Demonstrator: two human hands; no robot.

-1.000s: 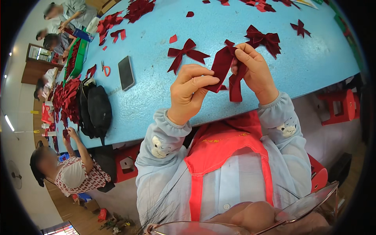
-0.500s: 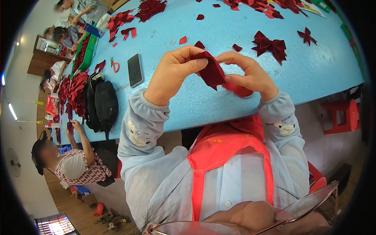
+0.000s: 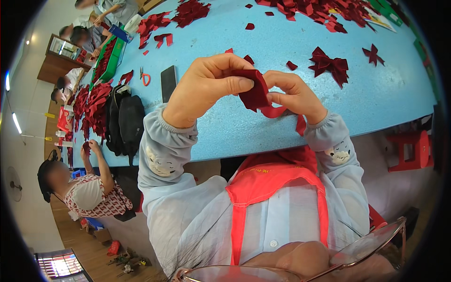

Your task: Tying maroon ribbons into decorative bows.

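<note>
"Where's the dark red velvety ribbon strip (image 3: 249, 96)?"

"Raised over the pale blue counter (image 3: 225, 131), between two bare hands: just right of the left hand (image 3: 204, 87), whose thumb and fingers pinch its top. That hand has more of it. Its long axis slants down rightward."

"And the right hand (image 3: 298, 92)?"

"Thumb and forefinger bent at the strip's right edge; I can't tell whether they grip."

"What's different?"

"A second ago the left hand was lower, the strip sloping down to it."
</note>
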